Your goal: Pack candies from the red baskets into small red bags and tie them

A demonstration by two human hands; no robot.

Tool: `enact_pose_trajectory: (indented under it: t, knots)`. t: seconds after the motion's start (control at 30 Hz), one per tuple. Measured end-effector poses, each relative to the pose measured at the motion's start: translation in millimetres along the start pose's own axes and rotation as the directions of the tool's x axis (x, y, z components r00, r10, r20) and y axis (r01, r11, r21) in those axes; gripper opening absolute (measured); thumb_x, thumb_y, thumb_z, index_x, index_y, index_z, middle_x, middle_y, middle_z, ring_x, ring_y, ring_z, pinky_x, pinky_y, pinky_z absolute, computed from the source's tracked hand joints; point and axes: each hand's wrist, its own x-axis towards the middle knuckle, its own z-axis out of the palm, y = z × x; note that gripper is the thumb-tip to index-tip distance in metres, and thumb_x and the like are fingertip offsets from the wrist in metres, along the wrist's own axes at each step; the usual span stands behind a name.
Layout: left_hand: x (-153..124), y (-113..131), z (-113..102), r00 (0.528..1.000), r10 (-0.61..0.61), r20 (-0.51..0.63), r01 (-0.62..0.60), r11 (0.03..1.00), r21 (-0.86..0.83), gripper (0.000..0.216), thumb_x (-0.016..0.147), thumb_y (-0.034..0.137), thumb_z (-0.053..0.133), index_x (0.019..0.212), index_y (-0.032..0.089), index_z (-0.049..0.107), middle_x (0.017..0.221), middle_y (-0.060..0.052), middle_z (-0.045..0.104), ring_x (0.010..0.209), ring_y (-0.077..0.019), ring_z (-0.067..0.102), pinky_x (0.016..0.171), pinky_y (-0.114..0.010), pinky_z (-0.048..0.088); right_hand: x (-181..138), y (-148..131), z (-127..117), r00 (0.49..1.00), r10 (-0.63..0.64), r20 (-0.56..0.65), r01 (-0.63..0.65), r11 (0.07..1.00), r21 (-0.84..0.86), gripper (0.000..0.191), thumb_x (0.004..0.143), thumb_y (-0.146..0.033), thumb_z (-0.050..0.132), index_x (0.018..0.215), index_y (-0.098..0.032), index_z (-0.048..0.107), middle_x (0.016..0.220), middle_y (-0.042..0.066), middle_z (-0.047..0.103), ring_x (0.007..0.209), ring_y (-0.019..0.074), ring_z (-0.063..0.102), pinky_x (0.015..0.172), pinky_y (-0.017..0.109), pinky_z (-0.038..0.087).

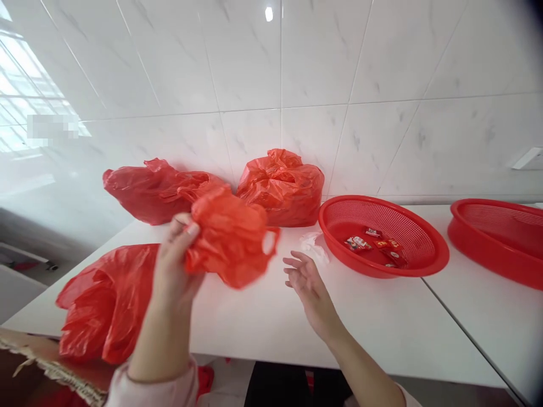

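Observation:
My left hand (176, 265) is raised above the white table (382, 322) and pinches a crumpled red plastic bag (231, 240) by one edge, so the bag hangs to the right of my fingers. My right hand (307, 282) hovers just right of the bag with its fingers spread and nothing in it. Further right stands a red mesh basket (424, 265) holding several small red and white packets (375, 243).
Two stuffed red bags (156, 189) (282, 183) sit at the back against the tiled wall. Another red bag (106, 299) lies at the table's front left corner. A second red basket (500, 237) stands far right. A small clear wrapper (314, 246) lies beside the first basket.

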Motion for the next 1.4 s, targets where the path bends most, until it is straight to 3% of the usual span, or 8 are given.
enact_pose_trajectory:
  t: [0.2,0.47,0.7,0.77,0.87,0.93,1.1,1.4]
  knots:
    - [-74.1,-84.6,7.6,0.934,-0.311,0.174,0.310,0.950,0.034,0.026,0.079,0.034,0.072,0.080,0.021,0.050,0.067,0.005,0.054,0.058,-0.0074,0.050,0.057,-0.018,0.042,-9.4,11.9,-17.9,0.988,0.143,-0.052,-0.100,0.864,0.493,0.038,0.084,-0.046,0.067,0.116,-0.025,0.063,0.116,0.006,0.067,0.108,0.0239,0.062,0.093,0.040,0.050]
    - [-94.5,-142.0,-29.4,0.815,-0.573,0.090,0.508,0.780,0.365,0.038,0.077,0.052,0.068,0.086,0.022,0.047,0.078,-0.002,0.070,0.070,-0.0180,0.065,0.074,-0.034,0.051,-33.9,27.7,-93.8,0.864,0.112,-0.490,0.046,0.954,0.298,0.030,0.084,-0.047,0.067,0.098,-0.020,0.070,0.091,0.004,0.067,0.084,0.0185,0.062,0.071,0.029,0.051]
    - [-101.4,-104.8,23.1,0.952,-0.280,0.120,0.139,0.751,0.646,0.029,0.085,0.044,0.058,0.106,0.025,0.054,0.120,-0.008,0.061,0.106,-0.0235,0.060,0.083,-0.034,0.050,-50.5,0.7,-81.2,0.970,-0.212,-0.117,0.189,0.965,-0.183,0.018,0.094,-0.032,0.056,0.101,-0.025,0.071,0.097,0.003,0.070,0.093,0.0168,0.063,0.086,0.029,0.049]
    - [-104.2,-95.0,46.2,0.850,-0.452,0.268,0.205,0.755,0.623,0.038,0.084,0.039,0.061,0.119,0.027,0.051,0.118,-0.007,0.061,0.089,-0.0196,0.063,0.066,-0.027,0.051,-53.1,-7.7,-71.3,0.961,-0.272,0.055,0.278,0.937,-0.213,0.017,0.093,-0.026,0.056,0.100,-0.025,0.071,0.091,0.001,0.071,0.082,0.0137,0.062,0.079,0.026,0.049]
    - [-108.4,-98.4,71.1,0.545,-0.688,0.480,0.482,0.725,0.492,0.051,0.079,0.027,0.065,0.126,0.028,0.045,0.105,-0.005,0.065,0.064,-0.0127,0.060,0.052,-0.022,0.046,-56.5,-14.4,-61.0,0.911,-0.364,0.194,0.407,0.870,-0.278,0.015,0.092,-0.020,0.056,0.097,-0.022,0.070,0.084,0.001,0.072,0.072,0.0119,0.061,0.071,0.024,0.048]
    - [-108.6,-109.5,76.6,0.463,-0.703,0.541,0.632,0.689,0.354,0.043,0.077,0.024,0.068,0.116,0.023,0.050,0.093,-0.004,0.067,0.059,-0.0109,0.058,0.051,-0.020,0.045,-61.4,-14.2,-60.9,0.898,-0.375,0.229,0.432,0.850,-0.301,0.015,0.092,-0.019,0.055,0.095,-0.019,0.069,0.078,0.002,0.071,0.067,0.0114,0.060,0.065,0.022,0.048]
    - [-90.3,-133.1,53.0,0.677,-0.710,0.197,0.733,0.676,-0.082,0.021,0.064,0.017,0.076,0.076,0.015,0.060,0.066,-0.001,0.065,0.055,-0.0124,0.059,0.053,-0.022,0.049,-83.3,-5.8,-86.3,0.938,-0.171,0.300,0.290,0.862,-0.415,0.017,0.094,-0.027,0.054,0.100,-0.021,0.068,0.082,0.001,0.071,0.067,0.0101,0.062,0.066,0.019,0.047]
    - [-71.7,-136.5,-1.0,0.625,-0.769,-0.139,0.713,0.634,-0.299,0.006,0.060,0.013,0.057,0.062,0.014,0.063,0.062,-0.002,0.067,0.057,-0.0157,0.063,0.054,-0.025,0.054,-75.2,4.9,-177.6,0.995,0.098,0.017,-0.039,0.542,-0.839,0.033,0.091,-0.049,0.054,0.079,-0.024,0.073,0.067,0.001,0.067,0.068,0.0169,0.059,0.067,0.027,0.043]
